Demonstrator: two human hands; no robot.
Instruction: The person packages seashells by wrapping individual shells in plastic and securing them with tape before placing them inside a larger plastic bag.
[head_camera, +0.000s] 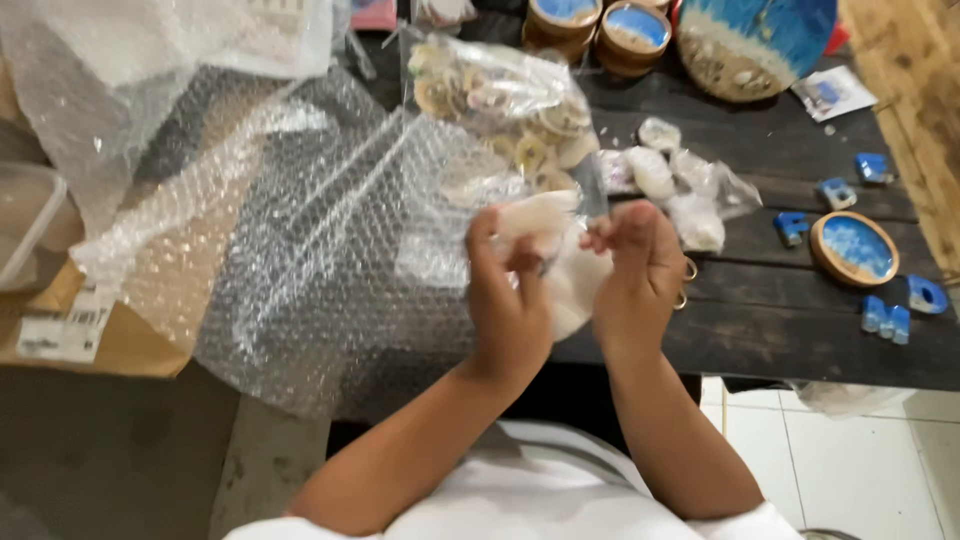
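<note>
We hold a pale, flat round piece (560, 270) up over the near edge of the dark wooden table (800, 340), and it sits right between our two hands. Our left hand (510, 300) closes its fingers on the piece's left edge, and our right hand (640, 275) pinches its upper right edge, so both hands are equally close. The piece looks wrapped in thin clear film; its longer side seems to run up and down, though our fingers hide much of it.

A sheet of bubble wrap (330, 240) spreads just to the left. Ahead lies one clear bag of shell discs (510, 95) and a few small wrapped bundles (670, 185). We count three round blue dishes (853, 248) and five small blue blocks (885, 318) on the right.
</note>
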